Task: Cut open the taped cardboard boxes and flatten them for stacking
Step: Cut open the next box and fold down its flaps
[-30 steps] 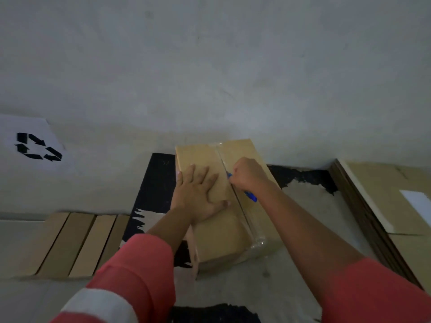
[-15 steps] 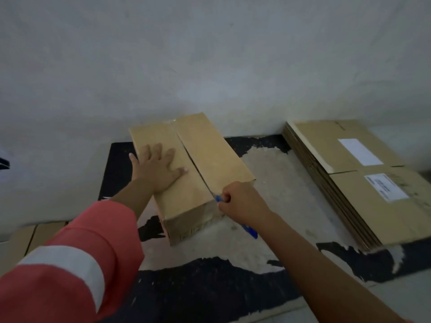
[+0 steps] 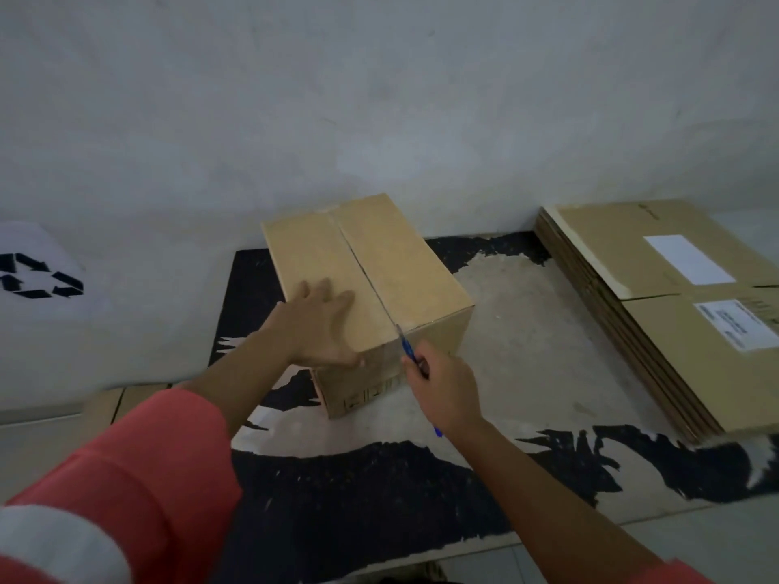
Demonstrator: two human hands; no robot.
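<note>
- Closed cardboard box (image 3: 404, 267) standing on a worn black mat (image 3: 337, 491), far end close to the pale wall (image 3: 379, 99).
- Along the box's top, a centre seam (image 3: 358, 259) from far edge to near edge, showing as a thin dark line between the two flaps.
- On the box's top, left of the seam and close to the near edge — left hand (image 3: 320, 326) laid flat, fingers straight and slightly spread, palm pressing down, thumb lying along the near top edge.
- Just in front of the box's near face, right hand (image 3: 442, 389) with fingers curled round a blue cutter (image 3: 406, 349).
- Cutter tilted, tip meeting the near end of the seam at the box's top edge; a bit of the blue rear end poking out below the hand.
- Low on the box's near face, dark printed marks (image 3: 371, 394), too blurred to read.
- Right of the box and well apart from it, a stack of flattened boxes (image 3: 657, 314) lying partly on the mat — two white labels (image 3: 691, 259) on the top sheet.
- Left of the box, against the wall, a white sheet with black recycling arrows (image 3: 38, 276).
- Nearer than the box and to its left, flat cardboard pieces (image 3: 105, 404), partly hidden behind a coral sleeve (image 3: 139, 478) with a grey band.
</note>
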